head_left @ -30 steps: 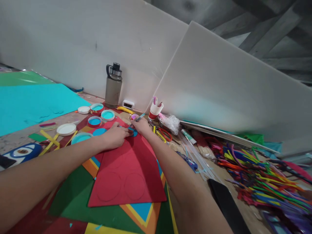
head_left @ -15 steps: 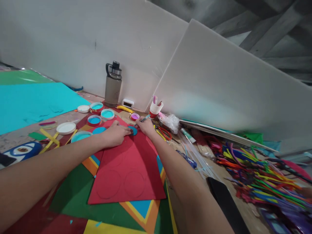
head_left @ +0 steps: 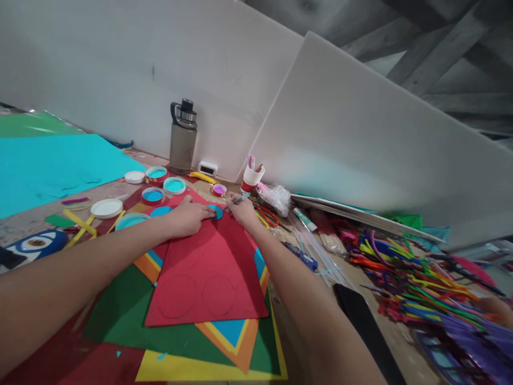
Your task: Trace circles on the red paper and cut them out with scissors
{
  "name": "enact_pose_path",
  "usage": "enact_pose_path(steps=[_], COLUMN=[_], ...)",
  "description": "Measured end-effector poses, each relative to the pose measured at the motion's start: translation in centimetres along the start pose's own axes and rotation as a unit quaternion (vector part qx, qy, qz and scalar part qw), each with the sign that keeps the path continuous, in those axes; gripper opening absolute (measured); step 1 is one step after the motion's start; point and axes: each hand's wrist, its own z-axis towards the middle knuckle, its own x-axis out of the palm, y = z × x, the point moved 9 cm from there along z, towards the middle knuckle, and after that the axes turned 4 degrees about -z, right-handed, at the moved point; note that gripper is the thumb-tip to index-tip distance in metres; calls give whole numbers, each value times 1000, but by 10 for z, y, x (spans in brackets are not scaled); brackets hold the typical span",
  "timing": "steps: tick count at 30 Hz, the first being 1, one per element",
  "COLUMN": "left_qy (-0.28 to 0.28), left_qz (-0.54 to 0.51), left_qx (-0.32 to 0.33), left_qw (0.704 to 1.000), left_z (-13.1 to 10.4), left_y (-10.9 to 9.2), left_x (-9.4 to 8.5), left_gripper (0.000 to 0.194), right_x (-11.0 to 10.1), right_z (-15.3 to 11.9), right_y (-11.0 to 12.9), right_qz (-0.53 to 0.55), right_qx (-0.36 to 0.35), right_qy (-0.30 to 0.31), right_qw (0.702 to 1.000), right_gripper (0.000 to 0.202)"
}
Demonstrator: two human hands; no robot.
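My left hand (head_left: 188,218) lies on a red sheet (head_left: 212,256), its fingers stretched forward and pressing on a small blue disc (head_left: 217,213). Its thumb sticks up, away from the disc. Just right of the disc, my right hand (head_left: 242,212) is closed round a slim pencil (head_left: 242,198), whose tip points down toward the disc's edge; the exact contact is too small to tell. Thin circle outlines are drawn on the near part of the red sheet. Underneath lie green paper (head_left: 120,310) and a layered blue, yellow and orange pointed shape (head_left: 234,331).
Round lids (head_left: 106,208) and several tubs with blue insides stand left. Behind are a water bottle (head_left: 183,139), a small clock (head_left: 208,168) and a paper cup (head_left: 252,178) of pens. Right lie orange-handled scissors (head_left: 269,216), a black phone (head_left: 364,326) and colourful pipe cleaners (head_left: 425,283).
The whole view has shifted slightly left and up. My right hand sits a little farther from the blue disc, still with the pencil. My left hand stays on the disc.
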Motion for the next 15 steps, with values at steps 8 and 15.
enact_pose_path(steps=[8, 15], left_qy=[-18, -22], left_qz=[-28, 15], left_qx=[-17, 2], left_qw=[999, 1000], left_z=[-2, -5], left_y=[-2, -10], left_x=[-12, -14], left_gripper=[52, 41], right_x=[-2, -14], right_z=[-8, -9], right_y=[-1, 18], right_qz=[-2, -42], right_qx=[2, -30], right_qy=[2, -52], right_qw=[1000, 997], right_gripper=[14, 19])
